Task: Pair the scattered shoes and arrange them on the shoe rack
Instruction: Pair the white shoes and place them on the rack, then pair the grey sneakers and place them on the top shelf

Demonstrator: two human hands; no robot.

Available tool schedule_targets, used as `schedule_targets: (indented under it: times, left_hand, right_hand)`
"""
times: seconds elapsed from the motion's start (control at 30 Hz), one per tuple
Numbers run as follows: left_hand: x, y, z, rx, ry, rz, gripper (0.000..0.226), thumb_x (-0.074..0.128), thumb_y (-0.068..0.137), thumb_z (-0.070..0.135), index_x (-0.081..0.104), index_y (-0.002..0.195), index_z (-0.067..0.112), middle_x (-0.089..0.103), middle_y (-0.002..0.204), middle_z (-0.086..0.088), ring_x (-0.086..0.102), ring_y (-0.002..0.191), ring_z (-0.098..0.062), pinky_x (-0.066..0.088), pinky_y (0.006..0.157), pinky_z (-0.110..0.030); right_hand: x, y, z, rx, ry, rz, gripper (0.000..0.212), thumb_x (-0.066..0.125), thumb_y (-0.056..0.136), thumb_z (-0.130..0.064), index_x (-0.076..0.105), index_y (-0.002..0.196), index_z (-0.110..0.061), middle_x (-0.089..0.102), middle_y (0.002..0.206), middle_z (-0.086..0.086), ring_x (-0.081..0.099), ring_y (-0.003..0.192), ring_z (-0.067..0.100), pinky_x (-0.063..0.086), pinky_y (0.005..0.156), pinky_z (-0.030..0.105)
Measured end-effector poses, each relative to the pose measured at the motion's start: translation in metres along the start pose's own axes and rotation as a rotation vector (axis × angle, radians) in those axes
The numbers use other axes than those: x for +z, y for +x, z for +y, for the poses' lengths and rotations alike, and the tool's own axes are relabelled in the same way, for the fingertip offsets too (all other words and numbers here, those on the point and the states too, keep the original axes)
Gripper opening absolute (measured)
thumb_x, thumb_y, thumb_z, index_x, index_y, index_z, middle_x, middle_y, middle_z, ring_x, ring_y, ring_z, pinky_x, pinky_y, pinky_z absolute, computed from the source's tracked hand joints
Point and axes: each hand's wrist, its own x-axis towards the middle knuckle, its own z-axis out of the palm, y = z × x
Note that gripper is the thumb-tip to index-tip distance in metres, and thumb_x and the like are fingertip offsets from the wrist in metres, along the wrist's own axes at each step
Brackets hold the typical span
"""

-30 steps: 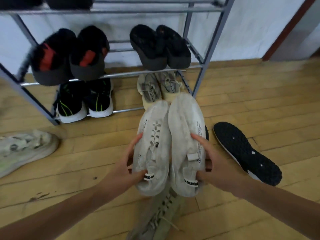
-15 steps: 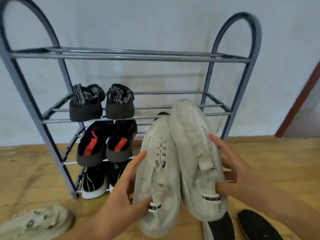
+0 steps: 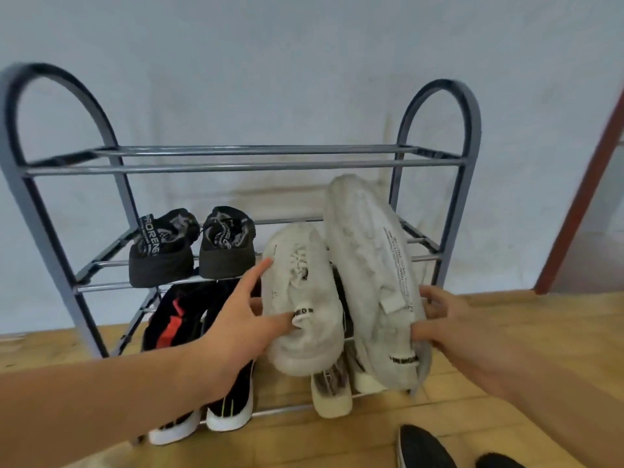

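I hold a pair of dirty white sneakers, toes up, in front of the right half of the grey metal shoe rack. My left hand grips the heel of the left white sneaker. My right hand grips the heel side of the right white sneaker, which is raised higher, its toe level with the gap below the top shelf. Both sneakers cover the right side of the second shelf.
A black pair stands on the second shelf's left. Below it is a black-and-red pair, then black shoes with white soles and a beige pair at the bottom. A black sole lies on the wooden floor, front right.
Both hands have lifted the white sneakers from floor level up toward the rack. The view has tilted up, and the right sneaker now rises above the left.
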Motion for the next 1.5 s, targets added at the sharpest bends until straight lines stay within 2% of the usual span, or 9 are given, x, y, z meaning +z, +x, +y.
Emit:
schedule_targets:
  times: [0.13, 0.33, 0.47, 0.7, 0.9, 1.07, 1.2, 1.37, 1.5]
  left_hand:
    - [0.007, 0.025, 0.018, 0.011, -0.097, 0.066, 0.085, 0.069, 0.079, -0.002, 0.032, 0.141, 0.043, 0.062, 0.107, -0.005, 0.065, 0.095, -0.024, 0.055, 0.082, -0.044]
    - [0.018, 0.082, 0.045, 0.106, 0.022, 0.073, 0.089, 0.070, 0.080, -0.001, 0.024, 0.147, 0.035, 0.061, 0.120, -0.011, 0.062, 0.106, -0.027, 0.052, 0.093, -0.046]
    - [0.028, 0.117, 0.063, 0.053, -0.016, 0.060, 0.092, 0.068, 0.082, 0.000, 0.015, 0.150, 0.031, 0.050, 0.138, -0.006, 0.056, 0.116, -0.026, 0.051, 0.088, -0.037]
    - [0.033, 0.118, 0.060, -0.010, 0.778, -0.038, 0.051, 0.042, 0.097, 0.007, 0.028, 0.146, 0.007, 0.032, 0.151, -0.014, 0.038, 0.129, -0.025, 0.032, 0.103, -0.035]
    - [0.032, 0.093, 0.025, 0.522, 0.966, 0.078, 0.052, 0.036, 0.101, 0.014, 0.020, 0.151, 0.012, 0.007, 0.160, -0.012, 0.006, 0.148, -0.026, 0.010, 0.117, -0.034]
    - [0.074, 0.040, -0.038, 1.011, 0.987, -0.150, 0.048, 0.049, 0.091, 0.011, 0.041, 0.138, 0.007, 0.029, 0.150, -0.016, 0.028, 0.138, -0.030, 0.026, 0.112, -0.054]
    - [0.137, -0.003, -0.117, 0.784, 0.916, -0.304, 0.055, 0.056, 0.086, 0.019, 0.041, 0.139, 0.010, 0.032, 0.147, -0.014, 0.033, 0.135, -0.029, 0.028, 0.112, -0.041]
    - [0.211, -0.051, -0.198, -0.413, 0.559, -0.394, 0.098, 0.074, 0.076, 0.039, 0.012, 0.150, 0.019, 0.020, 0.154, -0.007, 0.027, 0.140, -0.030, 0.030, 0.113, -0.043]
    - [0.241, -0.078, -0.230, -0.643, 0.606, -0.463, 0.115, 0.076, 0.071, 0.052, 0.002, 0.151, 0.016, 0.012, 0.155, -0.011, 0.024, 0.141, -0.032, 0.030, 0.110, -0.042]
  right_hand:
    - [-0.007, 0.016, 0.001, -0.026, 0.259, 0.170, 0.028, 0.060, 0.088, -0.006, 0.064, 0.114, -0.015, 0.073, 0.100, 0.009, 0.072, 0.080, 0.019, 0.056, 0.058, 0.027]
    - [0.004, 0.079, -0.051, -0.101, 0.343, 0.394, 0.028, 0.064, 0.085, -0.010, 0.064, 0.113, -0.006, 0.067, 0.094, 0.009, 0.062, 0.077, 0.018, 0.051, 0.058, 0.021]
    - [-0.001, 0.114, -0.066, -0.096, 0.252, 0.447, 0.019, 0.065, 0.084, -0.016, 0.067, 0.101, -0.007, 0.067, 0.098, 0.010, 0.062, 0.085, 0.020, 0.054, 0.085, 0.033]
    - [-0.013, 0.113, -0.042, -0.117, -0.045, 0.303, 0.037, 0.048, 0.095, -0.025, 0.053, 0.128, -0.013, 0.055, 0.119, 0.000, 0.052, 0.103, 0.019, 0.040, 0.081, 0.022]
    - [-0.018, 0.086, -0.009, -0.298, -0.021, 0.439, 0.038, 0.048, 0.096, -0.018, 0.048, 0.133, -0.017, 0.049, 0.119, -0.004, 0.045, 0.102, 0.005, 0.036, 0.065, 0.005]
    - [-0.007, 0.060, 0.042, -0.320, -0.097, 0.440, 0.030, 0.049, 0.093, -0.012, 0.053, 0.123, -0.013, 0.049, 0.109, -0.003, 0.050, 0.095, 0.007, 0.040, 0.076, 0.006]
    - [-0.016, 0.034, 0.116, -0.245, -0.344, 0.343, 0.036, 0.052, 0.091, -0.010, 0.050, 0.128, -0.012, 0.047, 0.116, -0.002, 0.046, 0.107, 0.011, 0.041, 0.093, 0.022]
    - [-0.071, -0.014, 0.235, 0.332, -1.085, 0.039, 0.077, 0.060, 0.085, -0.030, 0.019, 0.149, -0.014, 0.025, 0.151, 0.017, 0.028, 0.137, 0.036, 0.032, 0.109, 0.047]
    - [-0.093, -0.062, 0.295, 0.566, -1.291, -0.073, 0.107, 0.067, 0.083, -0.036, -0.013, 0.150, -0.015, -0.016, 0.159, 0.004, -0.006, 0.147, 0.029, 0.019, 0.114, 0.057]
